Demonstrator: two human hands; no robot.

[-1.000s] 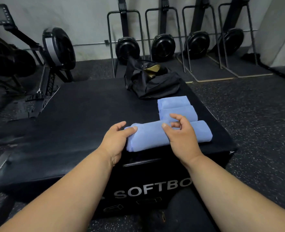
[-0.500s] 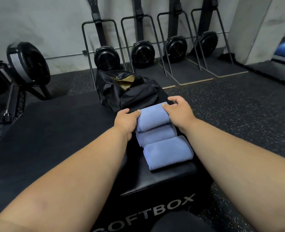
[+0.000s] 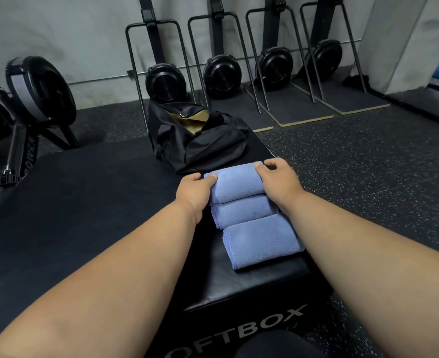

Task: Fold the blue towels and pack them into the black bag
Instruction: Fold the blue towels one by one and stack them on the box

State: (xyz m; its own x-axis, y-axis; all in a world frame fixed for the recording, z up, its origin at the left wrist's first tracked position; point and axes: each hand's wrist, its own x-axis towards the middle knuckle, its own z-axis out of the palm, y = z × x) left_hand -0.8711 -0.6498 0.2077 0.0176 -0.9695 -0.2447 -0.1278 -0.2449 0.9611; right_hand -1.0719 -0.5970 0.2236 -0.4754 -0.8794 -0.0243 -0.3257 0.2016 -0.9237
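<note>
Left hand and right hand pinch the far towel at its ends, centre frame, just before the bag. Soft, light; end grips should keep it rolled.

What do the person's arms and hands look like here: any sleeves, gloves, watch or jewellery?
Both forearms are bare as far up as the frame shows; no sleeves reach into view. The left hand and right hand wear no gloves, and no watch, wristband or ring is visible. Nails look short and unpainted. A dark garment shows at the bottom edge, between the arms.
</note>
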